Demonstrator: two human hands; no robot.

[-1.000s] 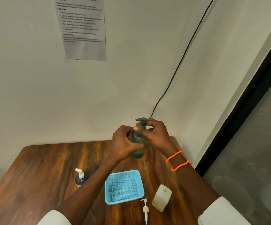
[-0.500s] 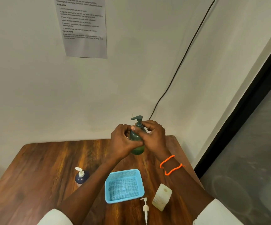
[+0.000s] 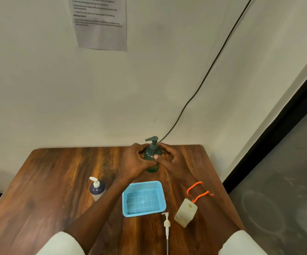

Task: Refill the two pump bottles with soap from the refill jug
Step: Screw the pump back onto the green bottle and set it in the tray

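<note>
A dark green pump bottle [image 3: 152, 153] stands upright near the far edge of the wooden table [image 3: 57, 177], its pump head on. My left hand [image 3: 136, 161] wraps its left side and my right hand [image 3: 169, 157] holds its right side, thumb on the front. A dark blue pump bottle [image 3: 97, 188] with a white pump stands at the left. A pale square bottle [image 3: 186, 212] with an open mouth stands at the right front. A loose white pump [image 3: 166, 225] lies beside it.
A light blue mesh basket [image 3: 143, 198] sits in the middle of the table, holding nothing. A black cable [image 3: 204, 78] runs down the wall behind the table. A printed sheet [image 3: 101, 23] hangs on the wall. A dark door frame stands at the right.
Both hands have lowered the green bottle from the air down to the table. My right hand has shifted from the pump collar to the bottle's body.
</note>
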